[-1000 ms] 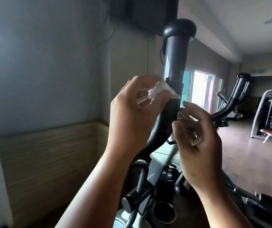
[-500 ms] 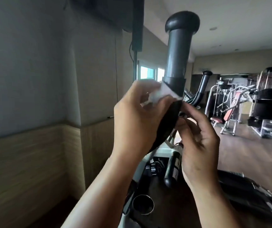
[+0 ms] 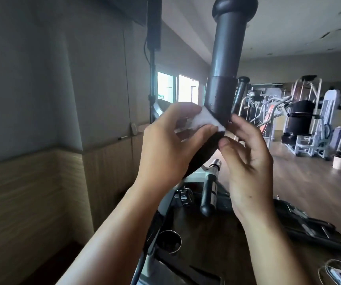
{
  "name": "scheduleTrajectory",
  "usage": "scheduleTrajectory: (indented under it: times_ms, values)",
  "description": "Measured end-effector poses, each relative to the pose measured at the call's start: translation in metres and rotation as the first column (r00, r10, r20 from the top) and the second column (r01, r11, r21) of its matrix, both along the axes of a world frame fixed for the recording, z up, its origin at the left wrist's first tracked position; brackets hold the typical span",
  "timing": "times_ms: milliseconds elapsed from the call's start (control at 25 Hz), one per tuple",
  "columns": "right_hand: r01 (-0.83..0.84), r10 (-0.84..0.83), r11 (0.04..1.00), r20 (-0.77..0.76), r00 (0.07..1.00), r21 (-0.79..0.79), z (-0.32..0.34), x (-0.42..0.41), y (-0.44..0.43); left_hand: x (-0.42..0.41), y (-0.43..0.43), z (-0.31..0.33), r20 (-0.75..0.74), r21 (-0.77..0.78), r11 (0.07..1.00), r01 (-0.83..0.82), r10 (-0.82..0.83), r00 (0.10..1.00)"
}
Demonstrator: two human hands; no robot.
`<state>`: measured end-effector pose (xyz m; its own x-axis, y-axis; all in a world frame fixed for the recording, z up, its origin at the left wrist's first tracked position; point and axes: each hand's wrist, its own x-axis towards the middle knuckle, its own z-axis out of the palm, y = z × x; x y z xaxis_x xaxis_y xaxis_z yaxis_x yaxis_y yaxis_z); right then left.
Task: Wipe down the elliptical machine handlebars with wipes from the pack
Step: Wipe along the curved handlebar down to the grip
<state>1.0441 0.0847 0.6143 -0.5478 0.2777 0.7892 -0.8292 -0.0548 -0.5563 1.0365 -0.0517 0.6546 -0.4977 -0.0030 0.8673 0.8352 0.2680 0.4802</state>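
A black elliptical handlebar (image 3: 227,50) rises in the middle of the head view, ending in a rounded cap at the top edge. My left hand (image 3: 171,145) pinches a white wipe (image 3: 65,120) and presses it against the bar just below its thicker collar. My right hand (image 3: 245,157) is on the other side of the bar, fingers loosely curled, fingertips touching the bar near the wipe's tip. The second handlebar (image 3: 240,89) shows behind, mostly hidden. The wipes pack is not in view.
The elliptical's console and frame (image 3: 196,188) sit below my hands, with a round metal cup holder (image 3: 168,241) and black pedals (image 3: 309,229) at the right. A grey wall with wood panelling (image 3: 31,192) is at the left. Weight machines (image 3: 309,120) stand at the back right.
The view has swung right and upward, so the handlebar looms larger. My left hand keeps the wipe on the bar; my right hand has risen closer to the wipe's tip.
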Motion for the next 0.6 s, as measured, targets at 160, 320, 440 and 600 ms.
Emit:
scheduleTrajectory:
  times_ms: [160,320,440,600]
  values:
    - [0.028,-0.028,0.999,0.011,1.0,-0.016,-0.013,0.006,-0.011,-0.008,-0.019,-0.016,-0.023,-0.135,0.99,0.041,-0.045,0.999]
    - [0.067,-0.068,0.997,0.034,0.997,0.046,-0.021,0.01,-0.016,-0.02,-0.079,-0.049,-0.078,-0.386,0.916,-0.112,0.088,0.993]
    - [0.085,-0.086,0.996,0.044,0.995,0.019,-0.026,0.006,-0.023,-0.024,-0.08,-0.039,-0.053,-0.429,0.902,-0.051,0.032,0.998]
    - [0.104,-0.103,0.991,0.019,0.994,-0.086,-0.032,0.002,-0.035,-0.018,-0.057,-0.026,-0.094,-0.424,0.905,-0.019,-0.024,0.995]
